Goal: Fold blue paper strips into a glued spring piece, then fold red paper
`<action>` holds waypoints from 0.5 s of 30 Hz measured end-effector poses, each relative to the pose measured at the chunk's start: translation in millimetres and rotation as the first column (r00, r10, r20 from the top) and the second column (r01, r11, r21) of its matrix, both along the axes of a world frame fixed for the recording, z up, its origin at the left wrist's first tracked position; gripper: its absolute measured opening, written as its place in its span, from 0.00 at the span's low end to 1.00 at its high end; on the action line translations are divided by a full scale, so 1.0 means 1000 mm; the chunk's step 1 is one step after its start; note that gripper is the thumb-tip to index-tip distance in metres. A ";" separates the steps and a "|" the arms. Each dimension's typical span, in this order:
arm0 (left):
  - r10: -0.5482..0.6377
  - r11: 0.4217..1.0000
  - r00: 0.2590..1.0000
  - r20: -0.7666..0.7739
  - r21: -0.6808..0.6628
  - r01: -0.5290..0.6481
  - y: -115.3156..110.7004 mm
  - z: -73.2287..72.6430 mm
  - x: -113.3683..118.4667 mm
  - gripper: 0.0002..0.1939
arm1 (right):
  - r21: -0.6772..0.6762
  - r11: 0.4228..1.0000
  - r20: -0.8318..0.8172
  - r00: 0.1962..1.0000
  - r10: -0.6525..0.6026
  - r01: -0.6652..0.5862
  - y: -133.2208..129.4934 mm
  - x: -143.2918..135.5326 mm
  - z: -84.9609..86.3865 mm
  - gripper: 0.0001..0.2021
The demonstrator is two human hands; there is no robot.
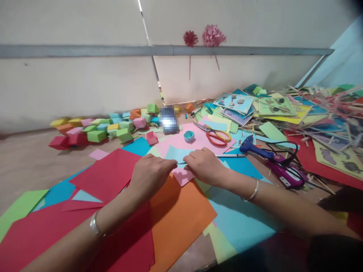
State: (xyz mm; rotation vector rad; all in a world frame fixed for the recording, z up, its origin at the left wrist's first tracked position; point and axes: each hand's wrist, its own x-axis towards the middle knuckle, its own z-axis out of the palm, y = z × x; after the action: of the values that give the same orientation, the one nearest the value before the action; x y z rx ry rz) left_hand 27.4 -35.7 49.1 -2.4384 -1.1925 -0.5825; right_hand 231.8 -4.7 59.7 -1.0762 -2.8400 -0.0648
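Note:
A light blue sheet of paper (176, 153) is pinched along its near edge between my two hands, in the middle of the view. My left hand (151, 170) is closed on its left part, thumb and fingertips pressed together. On its right part my right hand (204, 166) is closed in the same way. The near edge looks folded, though the fingers hide much of it. Below it lie pink paper (183, 176) and an orange sheet (178, 215). A small teal folded paper box (189, 136) and a pink one (151, 138) stand just beyond.
Red-and-yellow-handled scissors (218, 136) lie behind my right hand. A blue glue gun (256, 148) and a purple power strip (285, 172) with black cable are at right. Coloured paper blocks (96, 135) line the back left. Red sheets (110, 168) cover the left front; picture cards (234, 102) and sticks pile up right.

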 end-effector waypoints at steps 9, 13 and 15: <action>0.118 0.993 0.987 0.106 -0.021 -0.117 0.003 -0.004 -0.033 0.15 | 0.038 0.987 0.122 0.981 0.151 -0.156 0.021 -0.043 0.016 0.11; 0.186 0.982 0.975 0.120 0.004 -0.188 0.004 -0.021 -0.050 0.16 | 0.094 0.979 0.119 0.978 0.170 -0.181 0.035 -0.034 0.003 0.11; 0.210 0.977 0.968 0.136 0.006 -0.212 0.004 -0.028 -0.052 0.17 | 0.098 0.975 0.122 0.975 0.186 -0.198 0.041 -0.030 0.000 0.11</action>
State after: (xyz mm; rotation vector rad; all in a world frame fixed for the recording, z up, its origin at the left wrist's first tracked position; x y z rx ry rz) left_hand -24.9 -31.6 20.9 -2.2463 -1.4701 -0.6993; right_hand 201.9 36.6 59.6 -0.7958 -2.9844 -0.2704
